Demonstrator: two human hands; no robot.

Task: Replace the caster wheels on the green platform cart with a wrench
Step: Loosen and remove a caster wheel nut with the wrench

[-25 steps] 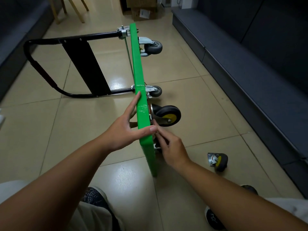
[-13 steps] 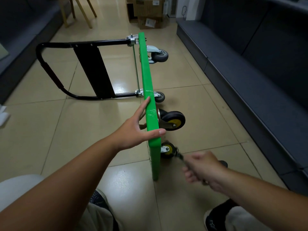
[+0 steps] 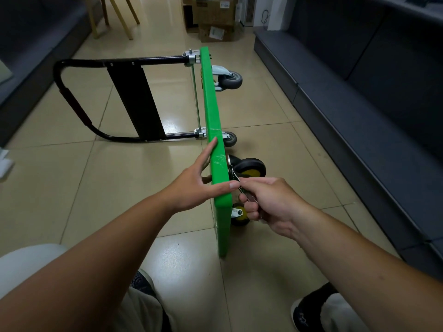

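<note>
The green platform cart (image 3: 212,111) stands on its side edge on the tiled floor, its black handle (image 3: 72,101) lying to the left. My left hand (image 3: 199,180) holds the top edge of the deck, fingers on the left face and thumb across the top. My right hand (image 3: 271,202) grips a metal wrench (image 3: 236,180) whose head reaches the mount of the black-and-yellow caster (image 3: 250,167). A smaller yellow caster (image 3: 238,214) sits at the near lower corner. Two grey casters (image 3: 230,79) (image 3: 230,138) are at the far end.
A dark bench (image 3: 359,111) runs along the right wall. Cardboard boxes (image 3: 213,17) and wooden chair legs (image 3: 112,17) stand at the far end. My shoes (image 3: 309,310) rest on the floor near the cart's front corner.
My right hand left the deck's underside, pulled back to the right, took up the wrench and has moved up to the black-and-yellow caster. The left hand stays on the deck edge.
</note>
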